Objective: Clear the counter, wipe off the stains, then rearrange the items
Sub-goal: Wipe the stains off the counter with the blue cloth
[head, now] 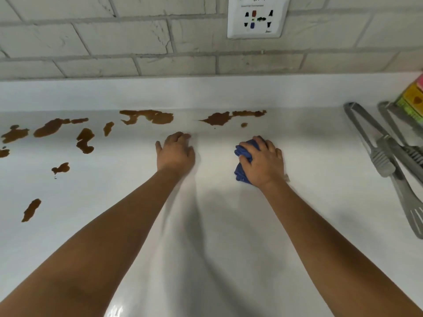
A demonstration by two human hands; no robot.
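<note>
Several brown stains spread over the white counter: a big patch at the back middle, another right of it, more toward the left. My right hand grips a bunched blue cloth and presses it on the counter, a little in front of the back-right stain. My left hand rests palm down on the bare counter beside it, fingers slightly bent and holding nothing.
Grey tongs and a grey slotted spatula lie at the right edge. Colourful sponges sit at the far right by the backsplash. A wall socket is set in the tiled wall above.
</note>
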